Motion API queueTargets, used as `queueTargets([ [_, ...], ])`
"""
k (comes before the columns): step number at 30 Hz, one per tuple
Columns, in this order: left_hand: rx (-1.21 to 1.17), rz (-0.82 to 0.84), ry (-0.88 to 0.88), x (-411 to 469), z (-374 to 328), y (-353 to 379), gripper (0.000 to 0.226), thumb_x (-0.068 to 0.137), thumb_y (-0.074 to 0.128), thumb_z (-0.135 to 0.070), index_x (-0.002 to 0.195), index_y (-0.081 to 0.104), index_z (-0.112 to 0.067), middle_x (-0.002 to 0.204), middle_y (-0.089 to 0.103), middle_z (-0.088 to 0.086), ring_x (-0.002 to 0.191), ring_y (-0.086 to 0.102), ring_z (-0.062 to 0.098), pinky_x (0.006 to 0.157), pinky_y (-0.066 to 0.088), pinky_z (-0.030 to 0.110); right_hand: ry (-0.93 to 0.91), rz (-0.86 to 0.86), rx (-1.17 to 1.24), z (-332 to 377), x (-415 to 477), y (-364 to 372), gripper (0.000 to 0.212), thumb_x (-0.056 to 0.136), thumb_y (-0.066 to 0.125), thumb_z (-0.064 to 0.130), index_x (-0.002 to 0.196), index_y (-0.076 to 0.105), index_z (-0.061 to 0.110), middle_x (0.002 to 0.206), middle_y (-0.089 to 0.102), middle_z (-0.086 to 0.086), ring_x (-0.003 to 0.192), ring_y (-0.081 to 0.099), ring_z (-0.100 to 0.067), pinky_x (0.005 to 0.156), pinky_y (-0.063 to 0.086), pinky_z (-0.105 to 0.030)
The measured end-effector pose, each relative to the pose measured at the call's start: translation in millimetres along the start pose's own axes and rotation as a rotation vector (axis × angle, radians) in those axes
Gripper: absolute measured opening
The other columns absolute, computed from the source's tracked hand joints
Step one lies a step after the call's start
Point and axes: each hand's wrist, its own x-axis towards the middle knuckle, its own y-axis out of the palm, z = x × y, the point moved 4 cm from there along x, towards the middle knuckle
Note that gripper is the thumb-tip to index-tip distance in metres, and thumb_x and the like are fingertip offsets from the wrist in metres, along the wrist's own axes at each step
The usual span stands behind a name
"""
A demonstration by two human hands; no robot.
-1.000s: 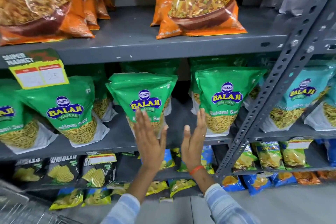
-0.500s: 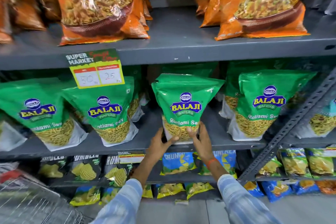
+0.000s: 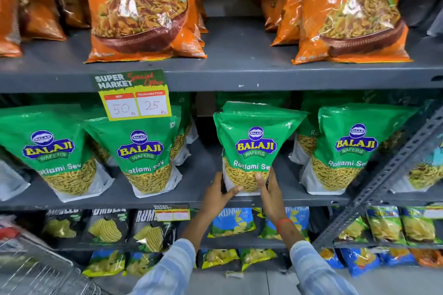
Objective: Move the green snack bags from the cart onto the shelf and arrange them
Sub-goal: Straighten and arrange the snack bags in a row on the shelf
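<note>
1. Nearest, the wire cart (image 3: 36,268) shows at the lower left, a thin metal grid; a second ago only a sliver of it was in sight.
2. Two pale blue striped sleeves (image 3: 167,270) reach forward. A second ago both palms were flat and open in front of the bags; now they have closed on one.
3. The left hand (image 3: 219,195) cups the lower left corner of the green bag (image 3: 255,148), thumb across its front. The right hand (image 3: 269,189) grips the lower right corner, thumb on the clear window; a red thread circles that wrist.
4. The held bag is glossy, crinkled plastic, wide at the top and tapering down, yellow noodle strands showing through. It stands upright on the grey metal shelf (image 3: 199,196), between its neighbour bags (image 3: 141,151).
5. A paper price tag (image 3: 135,100) hangs from the shelf edge above.
6. Farthest up, puffy orange bags (image 3: 143,12) stand in rows.
</note>
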Motion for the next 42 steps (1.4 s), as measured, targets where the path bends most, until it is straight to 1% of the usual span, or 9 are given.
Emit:
queueTargets([
  [7, 0.009, 0.005, -0.007, -6.1, -6.5, 1.8, 0.054, 0.079, 0.068, -0.039, 0.122, 0.04, -0.025, 0.128, 0.058, -0.001, 0.118, 0.056, 0.019, 0.083, 0.047, 0.019, -0.045, -0.029, -0.059, 2.3, -2.5, -3.3, 0.082, 0.074, 0.046, 0.072, 0.141, 0.025, 0.031, 0.145, 0.041, 0.003, 0.13, 0.039, -0.001, 0.109, 0.035, -0.031],
  [9, 0.057, 0.002, 0.015, -8.3, -6.5, -0.9, 0.072, 0.078, 0.068, -0.041, 0.136, 0.029, -0.024, 0.138, 0.051, 0.0, 0.126, 0.05, 0.021, 0.09, 0.046, 0.023, -0.127, -0.176, -0.188, 4.6, -8.5, -5.7, 0.092, 0.074, 0.039, 0.076, 0.146, 0.016, 0.022, 0.153, 0.023, -0.003, 0.137, 0.021, -0.003, 0.111, 0.023, -0.026],
  [13, 0.227, -0.194, 0.151, -27.0, -9.8, -17.2, 0.102, 0.072, 0.049, -0.073, 0.146, -0.005, -0.03, 0.155, 0.019, -0.005, 0.137, 0.035, 0.03, 0.108, 0.038, 0.052, -0.352, -0.387, -0.291, 27.0, -26.7, -0.4, 0.068, 0.091, 0.028, 0.055, 0.143, 0.022, 0.012, 0.149, 0.026, -0.015, 0.137, 0.017, -0.004, 0.113, 0.015, -0.013],
  [19, 0.442, -0.63, 0.392, -62.2, -28.5, -75.7, 0.081, 0.089, 0.035, -0.059, 0.147, 0.001, -0.013, 0.159, 0.008, 0.003, 0.145, 0.018, 0.018, 0.121, 0.014, 0.033, -0.631, -0.194, -0.37, 61.9, -43.4, 62.5, 0.051, 0.095, 0.032, 0.04, 0.139, 0.027, 0.017, 0.143, 0.032, -0.008, 0.138, 0.022, -0.007, 0.117, 0.019, -0.026],
  [25, 0.387, -0.862, 0.265, -74.8, 16.1, -164.5, 0.068, 0.095, 0.027, -0.046, 0.147, -0.002, -0.014, 0.158, 0.0, 0.004, 0.147, 0.004, 0.015, 0.118, 0.018, 0.051, -0.575, -0.072, -0.378, 63.5, -43.6, 142.5, 0.052, 0.095, 0.033, 0.04, 0.141, 0.026, 0.017, 0.143, 0.032, -0.005, 0.136, 0.027, -0.011, 0.116, 0.019, -0.02],
  [28, 0.197, -0.735, 0.214, -78.5, 39.4, -197.3, 0.09, 0.082, 0.034, -0.07, 0.146, -0.011, -0.026, 0.159, -0.008, -0.004, 0.146, 0.005, 0.011, 0.115, 0.026, 0.038, -0.47, -0.025, -0.381, 57.0, -38.7, 183.0, 0.058, 0.093, 0.033, 0.048, 0.14, 0.028, 0.016, 0.142, 0.036, -0.004, 0.133, 0.025, -0.001, 0.11, 0.012, -0.006],
  [32, 0.135, -0.483, 0.13, -72.1, 71.7, -215.1, 0.111, 0.064, 0.037, -0.086, 0.146, -0.01, -0.028, 0.15, -0.002, -0.015, 0.115, 0.045, 0.029, 0.058, 0.041, 0.02, -0.357, -0.029, -0.352, 38.8, -30.6, 224.8, 0.069, 0.086, 0.029, 0.065, 0.142, 0.013, 0.029, 0.141, 0.025, 0.008, 0.13, 0.009, 0.015, 0.106, 0.004, 0.001],
  [36, 0.046, -0.255, 0.106, -57.3, 88.4, -217.4, 0.101, 0.07, 0.051, -0.072, 0.147, 0.007, -0.025, 0.151, 0.008, -0.015, 0.137, 0.026, 0.007, 0.096, 0.033, 0.016, -0.209, -0.036, -0.233, 19.3, -22.9, 245.1, 0.087, 0.076, 0.039, 0.074, 0.144, 0.013, 0.027, 0.154, 0.021, 0.002, 0.141, 0.017, -0.008, 0.117, 0.015, -0.023],
  [42, -0.047, -0.182, 0.065, -52.6, 100.4, -220.0, 0.073, 0.082, 0.064, -0.037, 0.143, 0.025, -0.025, 0.144, 0.038, -0.012, 0.133, 0.037, 0.009, 0.095, 0.036, 0.019, -0.088, -0.072, -0.252, 2.4, -16.2, 248.6, 0.071, 0.076, 0.052, 0.067, 0.13, 0.04, 0.023, 0.126, 0.055, -0.007, 0.121, 0.049, -0.024, 0.101, 0.042, -0.052],
])
